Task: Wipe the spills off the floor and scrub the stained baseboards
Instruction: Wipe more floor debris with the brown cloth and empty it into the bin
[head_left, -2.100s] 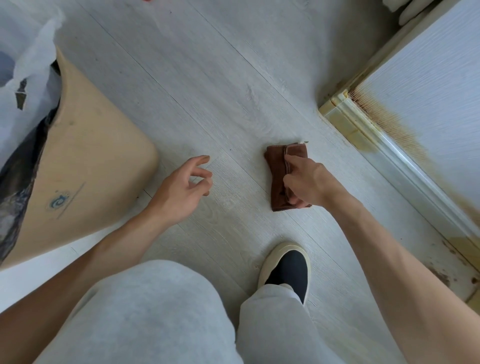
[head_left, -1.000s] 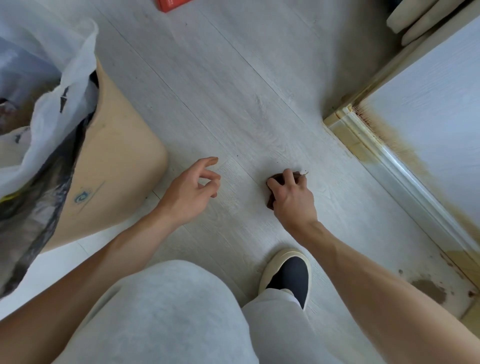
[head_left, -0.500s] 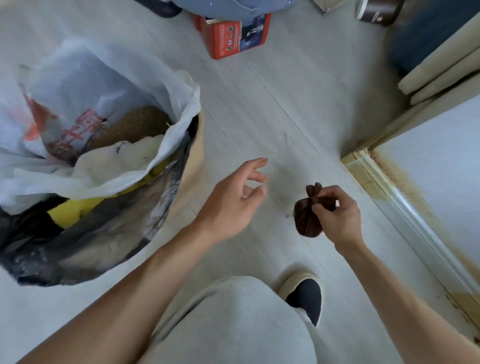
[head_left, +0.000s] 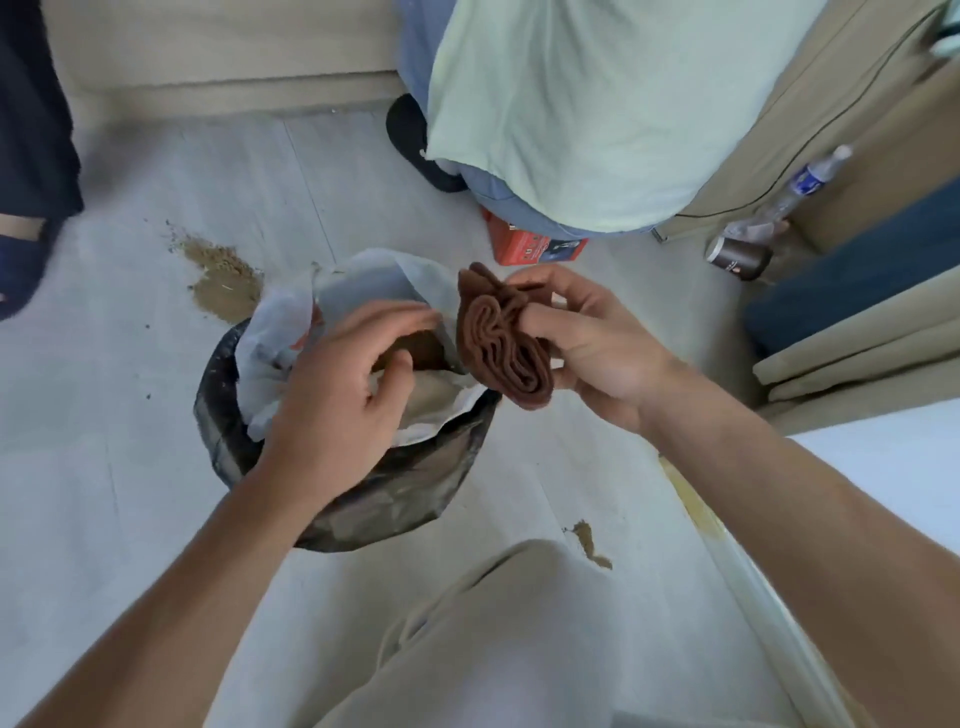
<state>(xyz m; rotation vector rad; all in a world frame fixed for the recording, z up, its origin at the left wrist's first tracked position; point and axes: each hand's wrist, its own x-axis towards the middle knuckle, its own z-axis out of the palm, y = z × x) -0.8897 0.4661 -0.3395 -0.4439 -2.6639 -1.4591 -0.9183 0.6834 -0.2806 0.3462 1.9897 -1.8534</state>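
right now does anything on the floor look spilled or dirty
Yes. A patch of sandy brown spill lies on the floor beyond the trash bin, a smaller brown smear sits nearer, and the baseboard shows yellowish staining.

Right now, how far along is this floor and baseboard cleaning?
Partway, at best. Nothing here proves any patch finished. In hand: the right hand holds the bunched brown cloth beside the lined bin, while the left hand hovers open over the bin. Left to do: a sandy spill beyond the bin, a small brown smear near the knee, and the baseboard, which looks yellow-stained.
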